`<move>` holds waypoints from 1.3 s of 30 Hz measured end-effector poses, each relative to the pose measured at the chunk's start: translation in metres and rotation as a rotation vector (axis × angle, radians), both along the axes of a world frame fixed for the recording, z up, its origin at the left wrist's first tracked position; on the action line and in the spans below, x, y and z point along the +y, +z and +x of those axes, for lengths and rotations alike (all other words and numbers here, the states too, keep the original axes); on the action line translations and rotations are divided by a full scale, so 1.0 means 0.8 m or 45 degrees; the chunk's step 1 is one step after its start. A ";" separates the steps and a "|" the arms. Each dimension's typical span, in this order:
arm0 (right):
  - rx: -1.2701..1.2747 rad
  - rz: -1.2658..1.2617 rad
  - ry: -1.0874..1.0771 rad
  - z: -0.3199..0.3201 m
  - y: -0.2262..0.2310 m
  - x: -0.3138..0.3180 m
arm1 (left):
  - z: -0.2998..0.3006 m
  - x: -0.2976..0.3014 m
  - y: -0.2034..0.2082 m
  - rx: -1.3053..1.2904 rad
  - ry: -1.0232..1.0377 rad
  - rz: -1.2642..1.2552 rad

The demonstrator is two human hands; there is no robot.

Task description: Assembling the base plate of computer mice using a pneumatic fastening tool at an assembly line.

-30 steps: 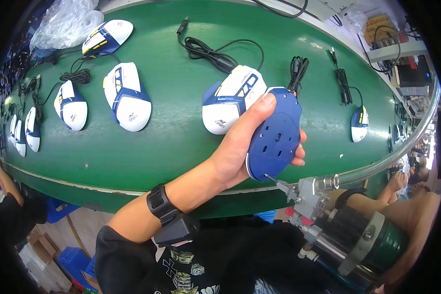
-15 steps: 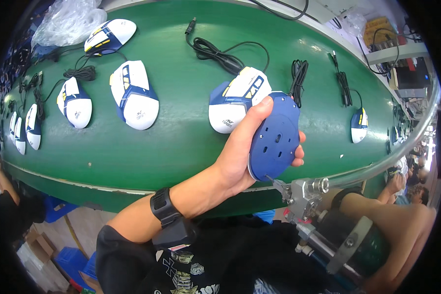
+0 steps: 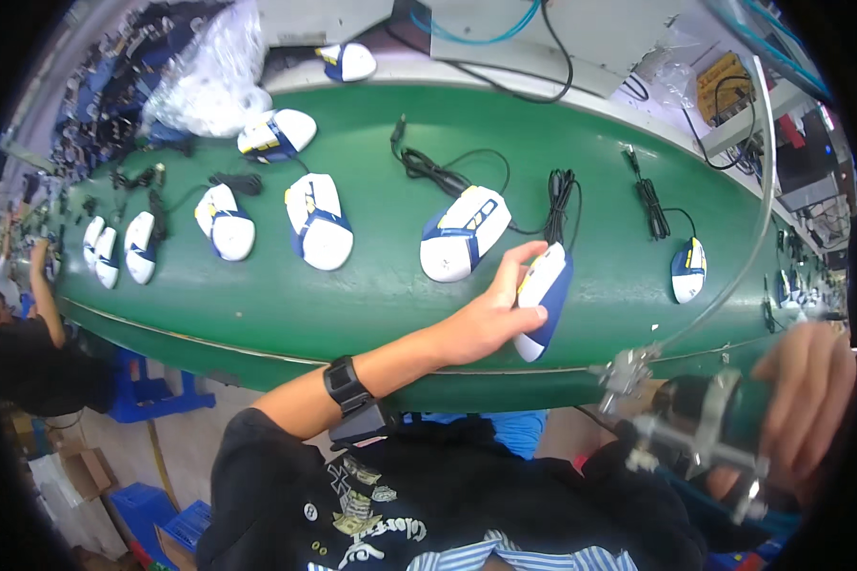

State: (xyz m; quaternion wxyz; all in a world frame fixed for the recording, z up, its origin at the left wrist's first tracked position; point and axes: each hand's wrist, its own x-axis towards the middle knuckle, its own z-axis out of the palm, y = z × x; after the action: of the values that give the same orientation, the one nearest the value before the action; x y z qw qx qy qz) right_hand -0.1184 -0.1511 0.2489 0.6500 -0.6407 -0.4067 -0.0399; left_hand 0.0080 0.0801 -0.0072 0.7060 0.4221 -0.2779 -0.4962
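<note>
My left hand (image 3: 493, 319) grips a white and blue computer mouse (image 3: 546, 293) from its left side, the thumb on the near part and a finger over the far end. The mouse is tilted, its blue side facing right, over the near part of the green bench. Its bundled black cable (image 3: 560, 205) lies beyond it. At the lower right, my right hand (image 3: 809, 400) is blurred beside a powered driver with metal fittings (image 3: 627, 377) and a bracket. I cannot tell whether its fingers hold the tool. Another white and blue mouse (image 3: 457, 243) lies left of the held one.
Several more corded mice, among them one (image 3: 322, 224), lie along the green bench (image 3: 390, 324). Another mouse (image 3: 688, 270) lies to the right. A clear plastic bag (image 3: 214, 81) sits at the far left. A clear tube (image 3: 764, 190) curves down toward the driver. A co-worker's arm (image 3: 46, 290) shows at left.
The mouse in my left hand has turned from blue underside up to its white top showing. The driver's tip has come away from it, and my right hand has shifted up and right.
</note>
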 end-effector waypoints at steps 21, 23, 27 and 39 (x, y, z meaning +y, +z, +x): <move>0.012 0.710 -1.067 -0.016 -0.032 0.039 | 0.051 -0.035 0.078 -2.351 0.215 1.318; 0.093 0.751 -1.037 0.000 -0.031 0.037 | 0.063 -0.018 0.054 -2.241 0.208 1.243; 0.076 0.601 -1.210 0.022 -0.026 0.029 | 0.092 -0.007 0.030 -2.182 0.188 0.995; -0.153 0.478 -1.479 0.089 -0.056 0.018 | 0.070 -0.021 0.034 0.612 -0.062 -0.055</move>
State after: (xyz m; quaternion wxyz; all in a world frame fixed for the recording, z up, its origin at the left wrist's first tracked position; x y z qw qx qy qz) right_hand -0.0474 -0.1364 0.2045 0.5998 -0.6288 -0.0128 -0.4947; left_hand 0.0636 0.0636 0.0203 0.7484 0.2700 -0.1225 -0.5933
